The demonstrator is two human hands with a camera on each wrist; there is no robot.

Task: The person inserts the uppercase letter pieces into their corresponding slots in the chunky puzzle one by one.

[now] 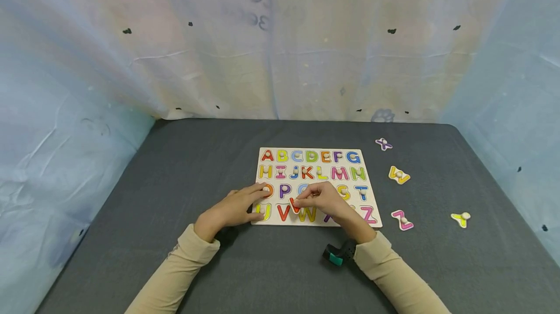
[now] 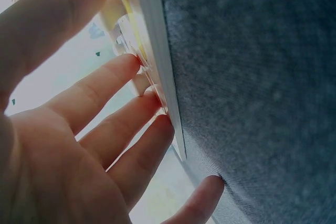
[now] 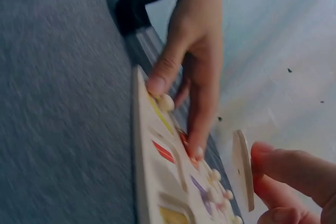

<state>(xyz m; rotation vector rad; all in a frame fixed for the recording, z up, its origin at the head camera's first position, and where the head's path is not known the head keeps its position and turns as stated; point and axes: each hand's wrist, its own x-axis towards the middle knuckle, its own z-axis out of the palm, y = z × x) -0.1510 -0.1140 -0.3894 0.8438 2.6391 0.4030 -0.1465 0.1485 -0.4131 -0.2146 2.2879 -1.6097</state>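
Observation:
A pale wooden alphabet board (image 1: 280, 223) lies on the table, with knobbed letter pieces seated in its upper rows. My left hand (image 1: 232, 208) rests at the board's left side, fingers spread, touching its edge and face near the O and U, as the left wrist view also shows. Above the bottom row, my right hand (image 1: 325, 198) pinches a red letter V piece (image 1: 294, 205). In the right wrist view that piece (image 3: 242, 174) is seen edge-on, held off the board. A red V slot (image 1: 283, 212) lies just left of it. My right hand covers part of the lower rows.
Loose to the board's right lie a purple X (image 1: 383, 144), a yellow W (image 1: 399, 175), a pink Z (image 1: 402, 220) and, farther out, a yellow Y (image 1: 461, 219). Dark grey cloth (image 1: 197, 158) covers the table. Hanging sheets (image 1: 280, 61) enclose the back and sides.

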